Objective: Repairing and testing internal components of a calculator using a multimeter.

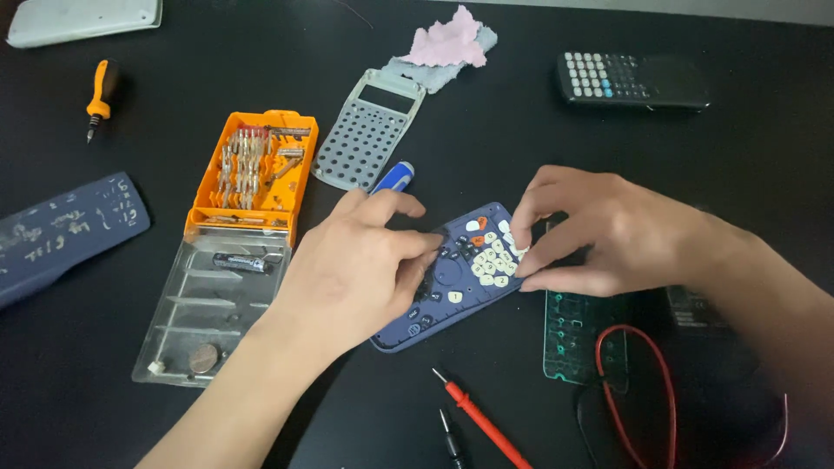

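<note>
From the head camera we see the blue calculator front shell lying face-down just below the middle of the black table, tilted so its long axis runs from about seven o'clock to one o'clock, with loose white and orange key caps heaped in its upper half. Our left hand rests on the shell's lower half, fingers curled and thumb tip pressed by the keys, steadying it; our right hand arches over the one-o'clock end, fingertips pinched at the pile, though we cannot tell whether a cap sits between them. We judge it best to keep the shell flat and pinned, and to handle one cap at a time so the rest do not scatter. The shell's lower left edge is hidden under our left palm, and the green keypad circuit board at four o'clock is partly covered by our right wrist and a red wire; what lies beyond it is too dark to make out
</note>
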